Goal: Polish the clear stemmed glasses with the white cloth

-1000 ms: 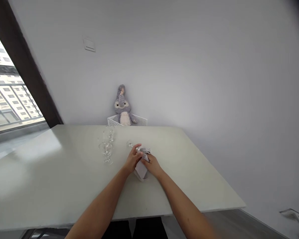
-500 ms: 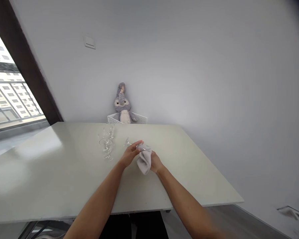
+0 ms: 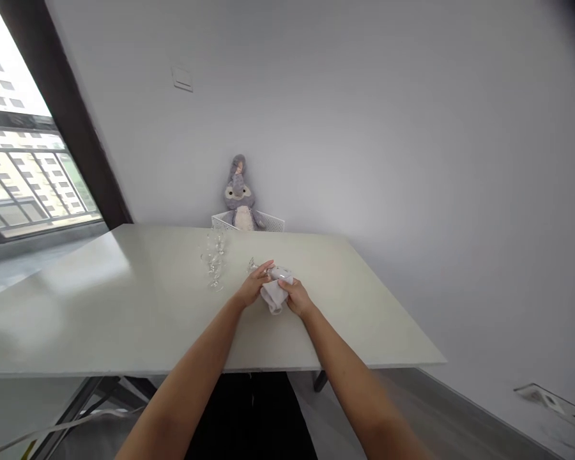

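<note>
A clear wine glass lies on its side between my hands, just above the table. Its foot points left and its bowl points right. My left hand is closed around the stem end of the glass. A light grey cloth hangs below the bowl and covers part of it. My right hand grips this cloth against the bowl, thumb on top. Left of my hands, several clear stemmed glasses stand close together; their outlines overlap.
All this is on a pale table. Behind its far edge, a grey plush toy sits in a white perforated basket against the wall. A window is at the left. A cable runs beneath the table.
My right hand has shifted so its thumb now shows over the cloth by the bowl. The cloth is bunched differently under the glass. The whole view has tilted slightly.
</note>
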Motion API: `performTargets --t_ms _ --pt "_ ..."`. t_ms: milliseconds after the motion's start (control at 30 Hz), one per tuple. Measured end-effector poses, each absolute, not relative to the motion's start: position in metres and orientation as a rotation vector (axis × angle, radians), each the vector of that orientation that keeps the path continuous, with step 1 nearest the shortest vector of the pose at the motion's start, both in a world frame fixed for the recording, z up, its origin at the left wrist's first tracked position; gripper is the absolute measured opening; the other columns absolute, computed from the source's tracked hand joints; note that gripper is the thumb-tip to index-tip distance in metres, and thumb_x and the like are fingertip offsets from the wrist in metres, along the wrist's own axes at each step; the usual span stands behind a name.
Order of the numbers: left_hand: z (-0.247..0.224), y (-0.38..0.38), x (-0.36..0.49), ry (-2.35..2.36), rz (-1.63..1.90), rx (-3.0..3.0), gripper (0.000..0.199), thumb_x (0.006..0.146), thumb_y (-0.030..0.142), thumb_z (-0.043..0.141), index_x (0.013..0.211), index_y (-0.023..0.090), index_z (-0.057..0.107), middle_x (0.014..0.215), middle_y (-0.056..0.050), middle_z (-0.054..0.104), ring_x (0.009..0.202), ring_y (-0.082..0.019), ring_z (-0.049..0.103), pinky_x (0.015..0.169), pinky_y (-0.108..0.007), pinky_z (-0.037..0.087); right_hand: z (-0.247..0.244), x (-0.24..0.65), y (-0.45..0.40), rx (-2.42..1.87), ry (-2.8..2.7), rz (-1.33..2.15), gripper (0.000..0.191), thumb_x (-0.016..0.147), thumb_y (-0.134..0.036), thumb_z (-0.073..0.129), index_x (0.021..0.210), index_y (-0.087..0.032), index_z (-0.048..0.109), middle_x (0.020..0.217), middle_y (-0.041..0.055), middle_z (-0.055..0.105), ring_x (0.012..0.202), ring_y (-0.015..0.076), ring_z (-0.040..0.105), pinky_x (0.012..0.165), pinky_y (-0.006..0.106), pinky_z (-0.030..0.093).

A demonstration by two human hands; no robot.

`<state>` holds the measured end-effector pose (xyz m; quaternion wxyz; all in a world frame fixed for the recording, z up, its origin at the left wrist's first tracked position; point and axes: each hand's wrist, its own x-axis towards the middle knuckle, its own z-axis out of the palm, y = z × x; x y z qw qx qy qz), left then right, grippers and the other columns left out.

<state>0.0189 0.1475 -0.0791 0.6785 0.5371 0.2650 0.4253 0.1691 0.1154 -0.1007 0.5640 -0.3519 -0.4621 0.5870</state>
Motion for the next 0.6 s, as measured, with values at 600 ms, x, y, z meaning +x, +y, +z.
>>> performTargets --t_ms 600 --pt "-0.099 0.096 0.014 0.732 1.1 1.318 0.063 0.063 0.031 0.067 0.121 0.019 0.046 0.098 -0.007 0.062 0.084 -0.017 0.057 0.074 -0.028 0.043 -0.099 0.164 0.068 -0.695 -1.034 1.529 0.038 0.06 -0.038 0.072 0.089 -0.015 0.062 0.076 0.0062 0.067 0.064 0.0167 0.06 0.061 0.029 0.047"
